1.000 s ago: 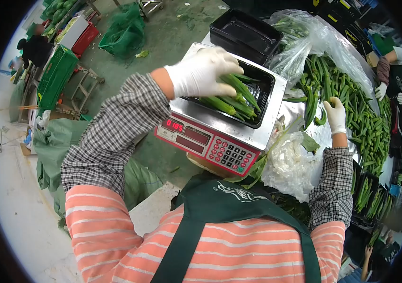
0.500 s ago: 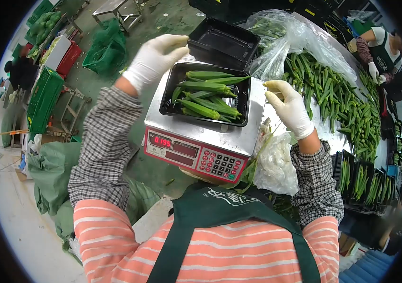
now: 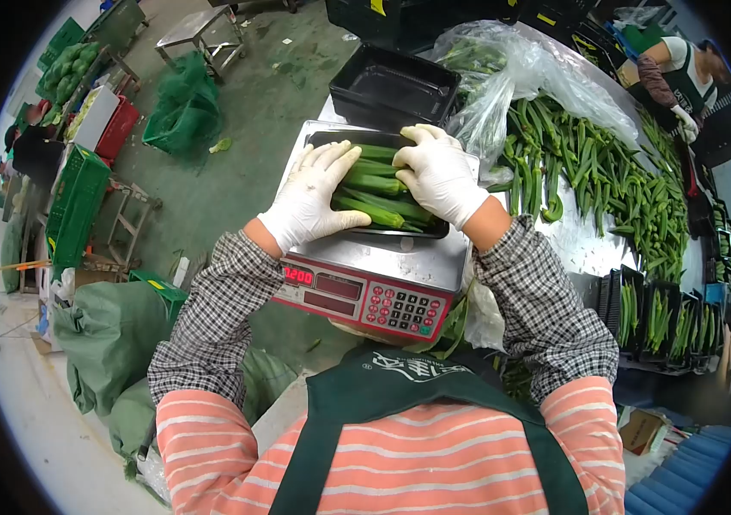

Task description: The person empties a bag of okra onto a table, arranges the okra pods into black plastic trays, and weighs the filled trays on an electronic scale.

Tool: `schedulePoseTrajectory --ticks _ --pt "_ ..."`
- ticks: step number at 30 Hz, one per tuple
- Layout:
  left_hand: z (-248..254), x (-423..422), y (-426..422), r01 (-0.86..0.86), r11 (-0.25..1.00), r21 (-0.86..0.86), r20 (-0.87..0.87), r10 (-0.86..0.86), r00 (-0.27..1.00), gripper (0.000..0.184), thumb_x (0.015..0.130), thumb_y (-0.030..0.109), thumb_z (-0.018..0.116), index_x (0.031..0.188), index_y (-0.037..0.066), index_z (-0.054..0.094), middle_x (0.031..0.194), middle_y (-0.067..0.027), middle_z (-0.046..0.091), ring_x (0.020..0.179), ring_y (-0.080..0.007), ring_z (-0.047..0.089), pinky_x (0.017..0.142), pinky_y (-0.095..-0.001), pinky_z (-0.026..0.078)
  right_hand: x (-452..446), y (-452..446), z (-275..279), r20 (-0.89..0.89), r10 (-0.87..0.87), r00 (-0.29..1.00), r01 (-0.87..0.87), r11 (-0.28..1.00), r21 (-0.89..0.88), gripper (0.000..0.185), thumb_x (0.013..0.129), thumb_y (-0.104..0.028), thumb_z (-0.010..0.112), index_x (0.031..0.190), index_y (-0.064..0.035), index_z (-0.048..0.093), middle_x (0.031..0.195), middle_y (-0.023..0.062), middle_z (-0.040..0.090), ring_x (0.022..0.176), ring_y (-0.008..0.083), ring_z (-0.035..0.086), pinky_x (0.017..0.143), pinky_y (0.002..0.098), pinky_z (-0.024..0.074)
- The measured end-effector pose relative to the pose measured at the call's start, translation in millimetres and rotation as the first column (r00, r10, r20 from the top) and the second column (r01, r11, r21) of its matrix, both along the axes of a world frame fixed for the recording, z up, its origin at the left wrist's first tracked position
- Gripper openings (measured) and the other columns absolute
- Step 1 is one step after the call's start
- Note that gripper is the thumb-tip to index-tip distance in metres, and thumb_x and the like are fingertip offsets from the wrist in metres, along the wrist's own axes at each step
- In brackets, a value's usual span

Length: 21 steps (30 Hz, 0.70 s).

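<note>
Several green okra pods (image 3: 376, 184) lie side by side in a black plastic tray (image 3: 434, 227), which sits on the steel pan of a digital scale (image 3: 365, 300). My left hand (image 3: 312, 193), in a white glove, rests over the tray's left side. Its fingers and thumb are spread apart against the pod ends. From the right, my gloved right hand (image 3: 441, 176) reaches over the tray, fingers bent onto the okra ends. The tray's left and right rims are mostly hidden under my hands. Red digits on the display read about 0.200, partly covered by my left sleeve.
Behind the scale stand stacked black trays (image 3: 395, 81). A large heap of okra (image 3: 606, 172) and a clear plastic bag (image 3: 511, 69) cover the table at right. Filled trays (image 3: 661, 318) line its near right edge. A co-worker (image 3: 683, 86) stands at the far right.
Both hands have come inward from beside the tray onto the okra. The pods now lie more evenly in line. The display has gone from 0.195 to about 0.200.
</note>
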State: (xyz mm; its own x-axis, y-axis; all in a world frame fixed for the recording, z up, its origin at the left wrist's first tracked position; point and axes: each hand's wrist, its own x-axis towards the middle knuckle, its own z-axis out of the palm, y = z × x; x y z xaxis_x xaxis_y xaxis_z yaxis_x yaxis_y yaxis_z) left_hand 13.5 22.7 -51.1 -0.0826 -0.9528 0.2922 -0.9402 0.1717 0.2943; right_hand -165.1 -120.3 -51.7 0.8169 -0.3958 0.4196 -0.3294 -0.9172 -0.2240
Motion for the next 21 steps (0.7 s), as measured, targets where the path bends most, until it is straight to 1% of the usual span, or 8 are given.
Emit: schedulePoseTrajectory --ticks 2,5,7,9,12,15,17,21 --pt "6 0 1 0.025 1.000 0.005 -0.062 -0.025 0.998 0.082 0.063 0.039 0.078 0.128 0.002 0.044 0.132 -0.0200 0.041 0.125 -0.0356 0.036 0.107 -0.0428 0.027 -3 0 -4 0.069 0.011 0.998 -0.012 1.000 0.022 0.017 0.072 -0.010 0.065 0.088 -0.0092 0.068 0.113 0.0149 0.057 0.109 0.0332 0.051 0.093 0.0397 0.0411" --pt "40 16 4 -0.010 0.999 -0.036 -0.480 -0.009 0.877 0.073 0.068 0.021 0.077 0.129 0.001 0.044 0.133 -0.0173 0.043 0.123 -0.0286 0.041 0.104 -0.0355 0.031 -28 -25 11 0.265 0.003 0.964 -0.055 0.980 0.190 0.016 0.077 -0.007 0.062 0.093 -0.0065 0.067 0.106 0.0158 0.060 0.100 0.0294 0.056 0.087 0.0346 0.0446" --pt "38 53 -1 -0.201 0.970 -0.138 -0.375 0.137 0.917 0.059 0.075 0.017 0.072 0.127 0.002 0.048 0.128 -0.0161 0.049 0.118 -0.0249 0.047 0.102 -0.0336 0.034 -59 -31 15 0.275 -0.161 0.948 0.034 0.909 0.415 0.016 0.079 -0.012 0.060 0.091 -0.0038 0.066 0.092 0.0136 0.063 0.087 0.0256 0.061 0.081 0.0326 0.0470" --pt "52 76 -6 -0.262 0.944 -0.200 -0.166 0.231 0.959 0.045 0.081 0.018 0.066 0.122 0.003 0.053 0.123 -0.0147 0.055 0.114 -0.0249 0.051 0.098 -0.0324 0.037 -87 -24 24 0.065 -0.335 0.940 0.193 0.680 0.707 0.020 0.084 -0.016 0.059 0.094 -0.0004 0.064 0.086 0.0100 0.064 0.078 0.0168 0.060 0.074 0.0267 0.0469" --pt "50 107 -33 -0.193 0.963 -0.185 0.059 0.207 0.976 0.037 0.084 0.023 0.061 0.115 0.005 0.058 0.120 -0.0138 0.056 0.112 -0.0285 0.052 0.096 -0.0333 0.040 -104 -8 18 0.045 -0.235 0.971 0.087 0.524 0.848 0.025 0.087 -0.020 0.057 0.094 0.0035 0.062 0.076 0.0045 0.061 0.071 0.0107 0.056 0.066 0.0233 0.0446" --pt "44 99 -64 -0.138 0.981 -0.135 0.168 0.160 0.973 0.035 0.084 0.024 0.060 0.114 0.006 0.058 0.119 -0.0138 0.056 0.112 -0.0300 0.051 0.096 -0.0349 0.040 -92 8 12 0.021 -0.236 0.972 0.130 0.605 0.785 0.023 0.085 -0.019 0.060 0.092 0.0026 0.062 0.077 0.0064 0.062 0.071 0.0108 0.057 0.064 0.0243 0.0454" --pt "43 90 -76 -0.103 0.984 -0.143 0.197 0.130 0.972 0.035 0.084 0.024 0.060 0.114 0.006 0.058 0.119 -0.0137 0.057 0.112 -0.0298 0.051 0.096 -0.0353 0.040 -81 27 17 0.163 -0.241 0.957 0.128 0.854 0.504 0.014 0.079 -0.012 0.066 0.087 -0.0014 0.063 0.080 0.0099 0.061 0.072 0.0191 0.060 0.066 0.0290 0.0472" --pt "43 73 -81 -0.080 0.984 -0.159 0.173 0.107 0.979 0.035 0.084 0.026 0.061 0.114 0.007 0.059 0.119 -0.0129 0.057 0.112 -0.0288 0.051 0.097 -0.0355 0.040 -61 46 25 0.224 -0.050 0.973 -0.008 0.968 0.251 0.024 0.070 -0.014 0.072 0.089 -0.0025 0.061 0.087 0.0123 0.057 0.082 0.0286 0.057 0.074 0.0370 0.0462"
